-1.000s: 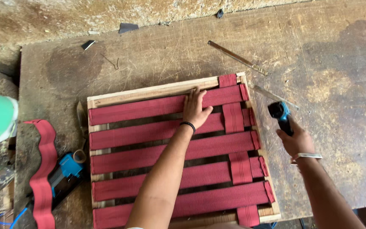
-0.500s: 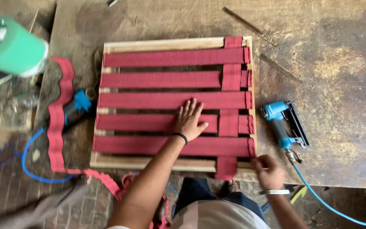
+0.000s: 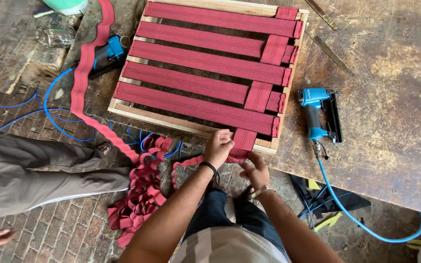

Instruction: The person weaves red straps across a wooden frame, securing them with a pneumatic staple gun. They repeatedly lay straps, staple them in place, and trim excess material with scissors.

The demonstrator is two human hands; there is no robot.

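While both hands meet at the near edge of the wooden frame (image 3: 191, 127), the left hand (image 3: 219, 148) and right hand (image 3: 255, 171) each pinch the loose end of a red webbing strap (image 3: 243, 141) hanging over that edge. Just right on the bench (image 3: 391, 112) lies a blue air stapler (image 3: 317, 117). More red webbing (image 3: 140, 195) is heaped on the brick floor.

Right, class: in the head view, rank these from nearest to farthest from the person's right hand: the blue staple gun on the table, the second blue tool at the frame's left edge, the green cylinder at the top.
From the right hand:
1. Blue staple gun, on the table to its right.
2. Second blue tool, by the frame's left edge.
3. Green cylinder, top left.
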